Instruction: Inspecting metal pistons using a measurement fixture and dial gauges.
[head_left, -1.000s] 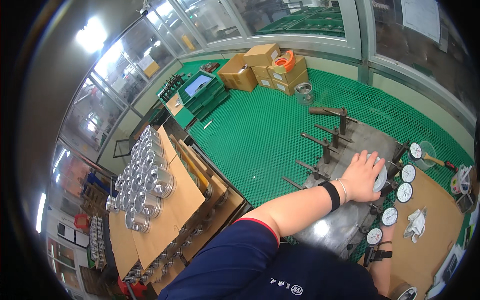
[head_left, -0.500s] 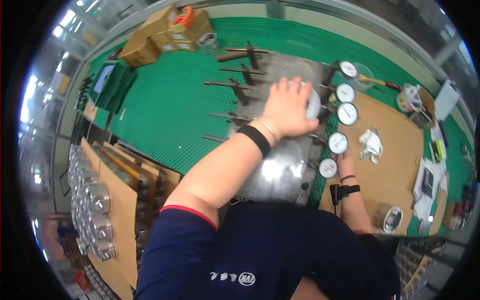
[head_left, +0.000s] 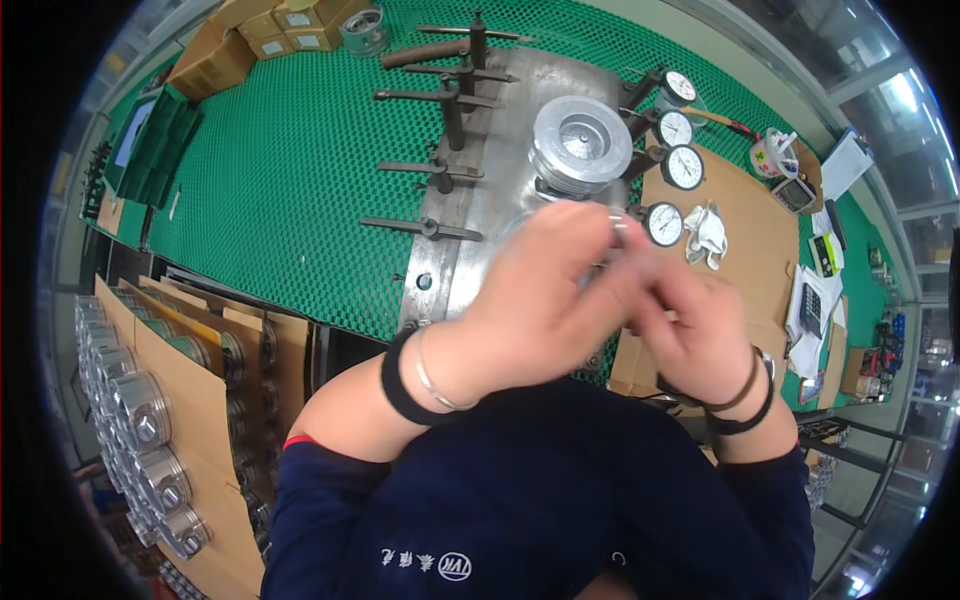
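Note:
My left hand (head_left: 545, 290) and my right hand (head_left: 692, 312) meet in front of my chest, above the near part of the steel plate (head_left: 510, 85). Both are closed, fingers curled toward each other and smeared by motion. A small dark, shiny bit (head_left: 620, 228) shows at the fingertips; its kind is unclear. Just beyond the hands, a silver piston (head_left: 582, 140) sits on the plate with its round, dished crown facing up. To its right stand dial gauges, the nearest visible gauge (head_left: 662, 224) close to my fingers. My hands hide part of the plate and its near right side.
Dark clamp posts with bars (head_left: 452, 110) line the plate's left edge. A crumpled white cloth (head_left: 708, 235) lies on cardboard (head_left: 755, 225) at right. Several pistons (head_left: 140, 410) stand on a cardboard-divided stack at lower left. Cardboard boxes (head_left: 215, 65) stand at the far left.
My left hand has left the piston top and come back toward my chest. My right hand has moved from beside the gauges to meet it. The whole view has shifted.

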